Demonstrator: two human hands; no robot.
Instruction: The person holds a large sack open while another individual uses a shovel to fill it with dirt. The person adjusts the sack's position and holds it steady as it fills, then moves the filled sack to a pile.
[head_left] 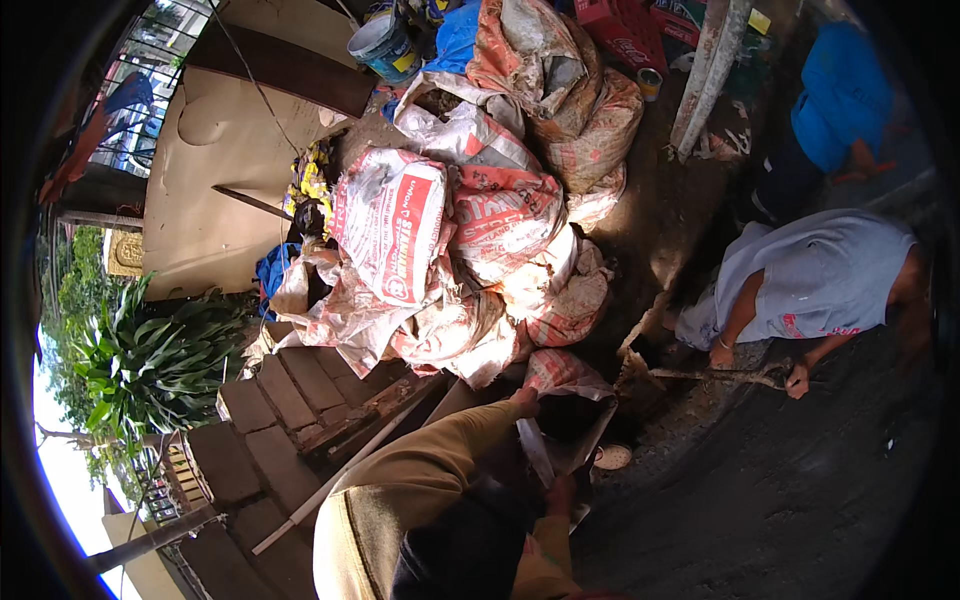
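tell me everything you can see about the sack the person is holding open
The sack looks like a woven plastic bag, whitish with red print, creased and dusty. Its mouth is held open: the left hand grips the upper rim, the right hand the lower edge. It sits at the foot of a pile of similar filled sacks, facing a co-worker's shovel. Its contents cannot be seen.

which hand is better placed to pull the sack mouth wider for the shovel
Left, probably. The left hand grips the open sack's upper rim, nearest the co-worker's shovel; the right hand pinches the lower edge.
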